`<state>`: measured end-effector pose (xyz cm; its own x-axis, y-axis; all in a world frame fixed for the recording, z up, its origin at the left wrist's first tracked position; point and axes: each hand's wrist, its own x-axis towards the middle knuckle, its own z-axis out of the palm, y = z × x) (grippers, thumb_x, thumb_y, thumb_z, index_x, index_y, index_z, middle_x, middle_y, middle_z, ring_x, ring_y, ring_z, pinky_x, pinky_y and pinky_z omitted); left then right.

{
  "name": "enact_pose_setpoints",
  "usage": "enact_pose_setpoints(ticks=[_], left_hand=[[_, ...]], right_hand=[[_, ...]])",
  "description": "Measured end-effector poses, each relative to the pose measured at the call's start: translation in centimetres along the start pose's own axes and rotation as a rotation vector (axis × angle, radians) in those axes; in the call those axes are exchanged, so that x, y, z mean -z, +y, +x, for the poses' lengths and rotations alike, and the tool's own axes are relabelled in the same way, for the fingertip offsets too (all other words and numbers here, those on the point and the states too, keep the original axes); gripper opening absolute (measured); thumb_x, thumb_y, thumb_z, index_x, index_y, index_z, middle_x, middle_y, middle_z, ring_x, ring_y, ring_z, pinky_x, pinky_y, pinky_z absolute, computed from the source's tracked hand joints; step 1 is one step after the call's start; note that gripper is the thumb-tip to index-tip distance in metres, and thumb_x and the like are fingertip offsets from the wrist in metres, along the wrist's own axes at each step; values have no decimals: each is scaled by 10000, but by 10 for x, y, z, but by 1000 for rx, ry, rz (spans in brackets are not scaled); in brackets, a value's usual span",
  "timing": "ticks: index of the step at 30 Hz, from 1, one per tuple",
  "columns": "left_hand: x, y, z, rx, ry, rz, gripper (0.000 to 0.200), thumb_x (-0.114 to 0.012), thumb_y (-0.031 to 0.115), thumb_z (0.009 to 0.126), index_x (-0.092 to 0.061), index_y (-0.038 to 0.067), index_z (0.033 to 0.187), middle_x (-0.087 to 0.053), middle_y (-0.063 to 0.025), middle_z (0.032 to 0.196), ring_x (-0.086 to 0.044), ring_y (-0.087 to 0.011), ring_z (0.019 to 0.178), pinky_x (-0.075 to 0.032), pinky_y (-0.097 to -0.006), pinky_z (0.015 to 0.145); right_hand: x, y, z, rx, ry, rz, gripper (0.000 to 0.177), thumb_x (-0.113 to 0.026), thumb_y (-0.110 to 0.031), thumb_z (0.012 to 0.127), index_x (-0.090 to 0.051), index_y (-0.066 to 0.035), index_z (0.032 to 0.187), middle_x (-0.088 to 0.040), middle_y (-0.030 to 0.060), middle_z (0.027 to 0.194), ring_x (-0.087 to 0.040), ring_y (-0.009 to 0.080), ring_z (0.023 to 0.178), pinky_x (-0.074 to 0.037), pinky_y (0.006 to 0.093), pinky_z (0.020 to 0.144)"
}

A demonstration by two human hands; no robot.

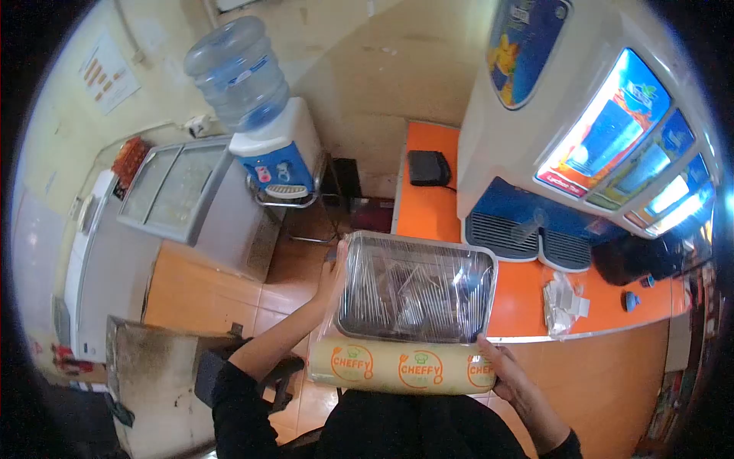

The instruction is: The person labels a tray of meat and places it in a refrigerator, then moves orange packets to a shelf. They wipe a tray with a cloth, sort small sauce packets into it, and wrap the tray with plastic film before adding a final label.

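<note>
- Glass-lidded chest freezer (pixel 170 191) stands at the far left on the orange floor tiles, well apart from the hands.
- Blue-and-white water dispenser (pixel 281 162) with a clear bottle (pixel 237 73) on top stands just beside the freezer.
- Left hand (pixel 334 277) lies open and flat, fingers stretched, pressed against the left side of the tray.
- Steel tray (pixel 417 287) sits in the middle, at the near left edge of the counter, with clear film stretched over its top; its contents are too blurred to tell.
- Yellow cling-film roll (pixel 397 369), printed "CHEFFY", lies along the tray's near side, touching it.
- Right hand (pixel 511 381) is closed around the roll's right end.
- Orange counter (pixel 436 210) carries a small black device (pixel 428 167), a crumpled plastic bag (pixel 562 302) and a drinks machine (pixel 550 130) with lit panels at the right.
</note>
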<state>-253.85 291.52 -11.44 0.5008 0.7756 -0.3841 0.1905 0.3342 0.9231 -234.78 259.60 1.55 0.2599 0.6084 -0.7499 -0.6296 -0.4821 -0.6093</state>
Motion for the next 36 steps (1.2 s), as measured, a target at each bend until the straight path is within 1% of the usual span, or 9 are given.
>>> enact_pose_setpoints(ticks=[1,5,14,19,20,25,30,34,36], left_hand=[[1,-2,7,4,33,258,655,-376,644,874,-584,30,781,-526,-37,689,-479,-123,661,-402,-322,584],[-37,31,-23,-17,106,108,614,-377,631,884,-494,75,650,-392,28,598,-353,-88,581,-307,-311,522],[-68,43,-4,-53,160,75,529,-418,541,917,-510,78,679,-376,46,624,-319,-63,589,-279,-268,530],[-68,28,4,-97,155,-172,539,-426,538,916,-612,35,857,-484,33,718,-411,-65,687,-362,-262,609],[-70,34,-1,-101,156,-202,576,-432,551,906,-621,9,953,-576,-7,817,-507,-89,795,-428,-270,719],[-57,39,0,-159,119,-266,589,-469,577,873,-598,24,1027,-605,-53,967,-576,-122,845,-483,-289,758],[-65,67,-29,-249,250,-268,625,-430,553,901,-505,2,1187,-542,-65,1141,-535,-152,1006,-441,-297,866],[-39,67,-58,-238,211,-290,683,-352,577,913,-367,22,1311,-443,-98,1264,-461,-203,1141,-416,-350,943],[-17,55,-77,-323,161,-398,695,-344,618,891,-305,83,1334,-422,-114,1251,-463,-248,1130,-434,-403,932]], right_hand=[[3,1,-4,-62,-26,-17,578,-531,-453,890,-516,84,1105,-614,167,1004,-639,203,871,-538,325,756],[23,17,0,-196,15,-64,698,-502,-511,883,-452,117,1184,-590,190,1083,-623,217,946,-524,339,809],[59,49,40,-271,-104,-30,780,-458,-572,873,-391,95,1273,-492,194,1257,-502,226,1150,-413,366,971],[95,62,69,-170,-176,-106,775,-400,-608,878,-399,48,1290,-479,147,1290,-460,236,1189,-367,395,1000],[104,71,80,-50,-223,-10,745,-393,-593,888,-401,31,1295,-479,135,1292,-467,231,1179,-369,395,996],[114,73,113,370,-291,199,594,-361,-498,939,-431,-31,1300,-481,107,1294,-483,195,1143,-346,351,1000],[102,87,151,500,210,-214,427,-425,-348,951,-547,20,1127,-590,52,1041,-521,158,977,-368,331,904],[92,92,224,552,226,128,360,-460,-299,938,-576,35,1003,-594,58,894,-549,158,880,-440,315,766],[80,65,241,617,153,633,325,-482,-285,924,-584,18,977,-606,79,881,-571,176,864,-471,318,741]])
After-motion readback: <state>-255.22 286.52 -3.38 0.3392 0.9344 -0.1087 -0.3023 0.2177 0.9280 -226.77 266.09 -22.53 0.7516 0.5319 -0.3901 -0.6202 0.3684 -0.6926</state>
